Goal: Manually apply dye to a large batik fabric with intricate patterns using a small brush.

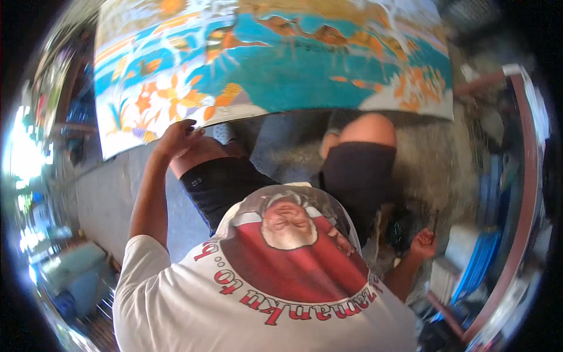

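A large painted cloth or panel (293,88) spreads across the far side, with turquoise water, brown birds and orange and white flowers. My left hand (180,138) rests on my left knee by the painting's near edge, fingers loosely stretched and holding nothing. Out to my right side, my right hand (423,242) is closed, and a thin dark stick-like thing (434,222) points up from its fingers; its kind is too small to make out. Close to that hand, low down, sits a dark round container (402,226), its contents unclear.
My thighs in dark shorts (360,176) reach under the painting's edge. Blue and white stacked sheets (469,264) stand right of my right hand, inside a reddish-brown frame (519,234). A pale blue-green bulky thing (82,270) is at the left on the grey floor (105,202).
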`<state>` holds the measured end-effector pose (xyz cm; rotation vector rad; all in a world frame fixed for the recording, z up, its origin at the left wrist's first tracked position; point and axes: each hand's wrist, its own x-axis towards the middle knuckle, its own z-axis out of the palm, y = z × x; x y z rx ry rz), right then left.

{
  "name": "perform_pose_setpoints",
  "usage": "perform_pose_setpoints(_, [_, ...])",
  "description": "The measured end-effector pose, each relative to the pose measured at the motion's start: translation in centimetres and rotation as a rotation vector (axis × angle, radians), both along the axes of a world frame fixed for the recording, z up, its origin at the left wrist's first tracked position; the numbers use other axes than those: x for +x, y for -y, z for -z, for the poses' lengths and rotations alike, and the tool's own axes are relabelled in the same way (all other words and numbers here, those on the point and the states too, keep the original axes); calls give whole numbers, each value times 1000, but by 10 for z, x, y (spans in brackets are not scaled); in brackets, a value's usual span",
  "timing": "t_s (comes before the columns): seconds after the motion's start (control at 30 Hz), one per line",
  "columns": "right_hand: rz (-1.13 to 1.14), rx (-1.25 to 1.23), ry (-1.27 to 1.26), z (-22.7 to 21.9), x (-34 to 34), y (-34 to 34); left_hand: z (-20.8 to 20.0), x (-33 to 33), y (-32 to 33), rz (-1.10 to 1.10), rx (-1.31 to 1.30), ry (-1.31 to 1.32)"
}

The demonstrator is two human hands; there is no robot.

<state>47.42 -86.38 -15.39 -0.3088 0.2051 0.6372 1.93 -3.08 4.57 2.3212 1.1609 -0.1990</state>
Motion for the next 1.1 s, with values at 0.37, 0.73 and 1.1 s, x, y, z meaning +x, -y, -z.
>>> perform_pose_setpoints(0.37, [-173,18,487,-254,71,-477,0,-47,69,-70,524,168])
perform_pose_setpoints(0.73, [-635,-429,809,-143,-105,-871,-1,-61,38,-197,305,418])
perform_pose_setpoints(1.1, [-674,-627,1067,-56,-178,-951,6,-68,20,-203,224,452])
